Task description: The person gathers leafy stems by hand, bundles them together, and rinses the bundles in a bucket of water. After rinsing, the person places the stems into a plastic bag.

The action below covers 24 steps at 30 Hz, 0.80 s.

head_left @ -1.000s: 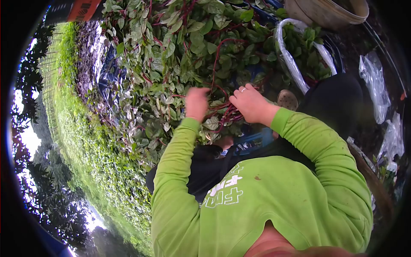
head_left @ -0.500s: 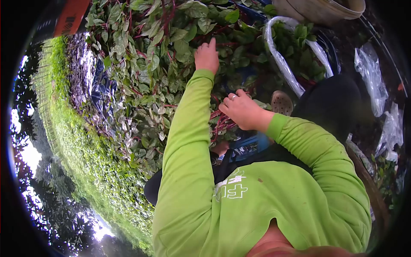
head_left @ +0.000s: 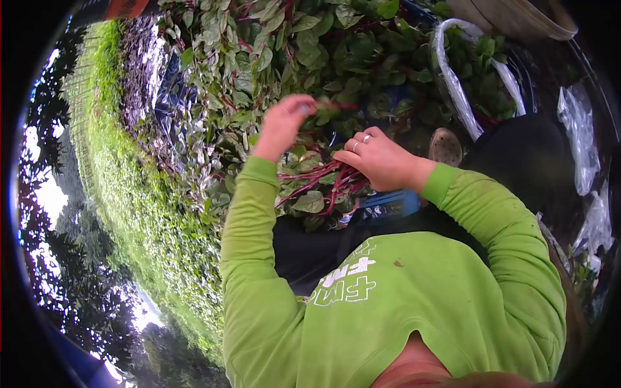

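My right hand (head_left: pixel 381 158) is closed around a bunch of red-stemmed leafy greens (head_left: pixel 323 178) that look like Malabar spinach. Its red stalks and leaves stick out to the left of my fingers. To the upper left, my left hand (head_left: pixel 284 126) is slightly blurred, its fingers pinched on a single red stem (head_left: pixel 336 105) pointing right. A large heap of the same greens (head_left: pixel 259 58) spreads beyond both hands. Under the bunch, part of a blue plastic object (head_left: pixel 391 204) shows beside my legs.
A clear plastic bag with a rolled rim (head_left: pixel 449 84) holds more greens at the upper right. Behind it stands a pale bucket (head_left: pixel 511 19). A brown clog (head_left: pixel 445 147) is near my right wrist. Loose clear plastic (head_left: pixel 579 139) lies far right, and bushes (head_left: pixel 129 174) line the left.
My left hand has drawn back from the heap toward me and leftward, bringing a red stem. My right hand stays on the bunch, now seen with more stalks spread out on the left.
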Each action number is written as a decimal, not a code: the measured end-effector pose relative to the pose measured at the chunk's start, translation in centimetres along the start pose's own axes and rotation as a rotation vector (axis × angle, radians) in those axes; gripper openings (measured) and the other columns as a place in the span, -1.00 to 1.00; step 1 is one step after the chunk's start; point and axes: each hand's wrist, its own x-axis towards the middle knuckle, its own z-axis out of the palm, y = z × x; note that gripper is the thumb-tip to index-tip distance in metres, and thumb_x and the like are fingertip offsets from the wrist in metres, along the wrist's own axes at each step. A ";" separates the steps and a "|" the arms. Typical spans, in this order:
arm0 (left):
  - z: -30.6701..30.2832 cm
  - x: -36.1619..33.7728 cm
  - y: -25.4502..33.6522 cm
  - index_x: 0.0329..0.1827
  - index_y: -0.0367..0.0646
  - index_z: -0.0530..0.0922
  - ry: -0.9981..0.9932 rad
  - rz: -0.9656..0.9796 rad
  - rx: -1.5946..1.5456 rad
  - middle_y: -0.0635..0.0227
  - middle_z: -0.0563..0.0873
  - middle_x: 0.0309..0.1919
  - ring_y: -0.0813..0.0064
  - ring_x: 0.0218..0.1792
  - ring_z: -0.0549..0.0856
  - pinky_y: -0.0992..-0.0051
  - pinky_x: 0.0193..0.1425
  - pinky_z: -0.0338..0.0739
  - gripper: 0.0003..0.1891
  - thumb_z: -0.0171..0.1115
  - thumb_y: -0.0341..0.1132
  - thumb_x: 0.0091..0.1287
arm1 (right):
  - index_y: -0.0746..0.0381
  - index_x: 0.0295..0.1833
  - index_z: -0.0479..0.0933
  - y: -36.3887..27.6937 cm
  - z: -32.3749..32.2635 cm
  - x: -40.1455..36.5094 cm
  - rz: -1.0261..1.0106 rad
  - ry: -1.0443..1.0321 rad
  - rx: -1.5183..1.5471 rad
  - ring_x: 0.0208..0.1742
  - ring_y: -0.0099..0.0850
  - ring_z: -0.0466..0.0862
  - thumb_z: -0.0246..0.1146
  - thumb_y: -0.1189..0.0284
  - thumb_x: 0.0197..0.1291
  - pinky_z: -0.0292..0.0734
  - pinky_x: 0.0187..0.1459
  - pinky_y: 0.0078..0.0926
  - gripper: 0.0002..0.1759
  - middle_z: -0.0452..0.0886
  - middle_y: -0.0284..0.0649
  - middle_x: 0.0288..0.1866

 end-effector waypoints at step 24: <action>1.1 0.7 -18.3 -0.14 0.00 0.75 0.087 0.066 1.297 0.19 0.74 -0.17 0.15 -0.01 0.72 0.13 0.19 0.52 -0.86 0.25 -0.33 0.33 | 0.16 0.30 0.51 0.7 2.2 0.3 0.124 -0.331 -0.044 0.16 -0.12 0.64 0.42 0.48 -0.17 0.43 0.12 -0.10 -0.25 0.64 -0.09 0.08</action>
